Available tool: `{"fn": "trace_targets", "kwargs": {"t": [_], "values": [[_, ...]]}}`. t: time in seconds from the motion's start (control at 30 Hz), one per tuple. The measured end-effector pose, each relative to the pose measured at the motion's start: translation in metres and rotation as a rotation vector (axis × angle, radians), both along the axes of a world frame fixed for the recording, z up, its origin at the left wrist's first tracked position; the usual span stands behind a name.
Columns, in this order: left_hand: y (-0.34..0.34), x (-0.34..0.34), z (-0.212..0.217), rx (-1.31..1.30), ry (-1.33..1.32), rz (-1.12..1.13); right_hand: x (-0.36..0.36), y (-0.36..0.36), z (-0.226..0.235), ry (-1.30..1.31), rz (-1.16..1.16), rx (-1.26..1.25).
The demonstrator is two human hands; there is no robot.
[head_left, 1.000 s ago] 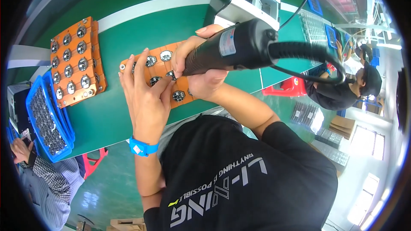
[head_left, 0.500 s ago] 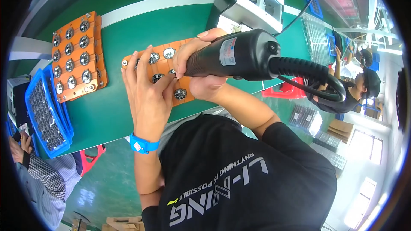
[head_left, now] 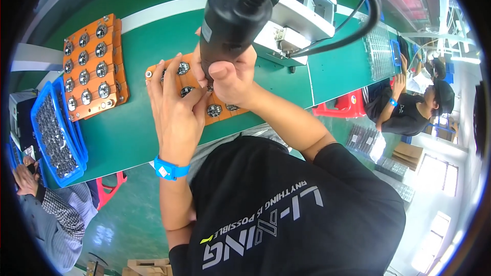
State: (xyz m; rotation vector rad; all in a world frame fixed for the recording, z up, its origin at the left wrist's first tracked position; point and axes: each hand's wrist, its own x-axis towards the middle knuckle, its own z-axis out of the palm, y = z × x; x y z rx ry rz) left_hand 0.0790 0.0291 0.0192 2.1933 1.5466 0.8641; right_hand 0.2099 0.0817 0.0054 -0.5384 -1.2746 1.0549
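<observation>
My right hand (head_left: 235, 74) grips a black corded electric screwdriver (head_left: 232, 20), held upright with its lower end over an orange plate (head_left: 194, 79). Small round metal-and-black parts (head_left: 214, 111) sit in rows on that plate. My left hand (head_left: 176, 115), with a blue wrist strap (head_left: 171, 169), rests flat across the plate's left side, fingers stretched. Its thumb and index finger come together beside the driver's lower end; whether something tiny is between them cannot be seen. The driver's tip is mostly hidden by my hands.
Stacked orange plates (head_left: 91, 89) with round parts lie at the left. Blue trays (head_left: 79, 171) of small dark parts stand beside them. A white-and-black machine (head_left: 319, 20) stands behind, under the driver's cable (head_left: 376, 7). Co-workers sit at left and right; red stools (head_left: 340, 107) stand near the bench.
The screwdriver has swung from slanting rightward to upright, and my right hand has turned with it. My left hand stays almost in place. A co-worker's arm at the right now shows.
</observation>
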Motion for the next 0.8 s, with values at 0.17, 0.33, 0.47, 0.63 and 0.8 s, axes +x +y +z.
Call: {"fn": "trace_targets", "kwargs": {"t": [0.17, 0.33, 0.47, 0.63, 0.8], "values": [[0.001, 0.005, 0.001, 0.006, 0.028, -0.024, 0.005, 0.003, -0.002, 0.048, 0.03, -0.002], [0.003, 0.015, 0.008, 0.031, 0.141, -0.065, 0.009, 0.006, 0.001, 0.017, -0.001, 0.045], [0.01, 0.02, 0.011, 0.029, 0.125, -0.12, 0.033, 0.005, 0.017, 0.145, 0.028, -0.022], [0.031, 0.01, 0.025, -0.071, -0.016, -0.2, 0.094, -0.007, 0.068, -0.146, -0.446, -0.106], [0.075, 0.003, 0.033, -0.207, -0.103, -0.237, 0.134, 0.001, 0.077, -0.106, -0.654, 0.016]]}}
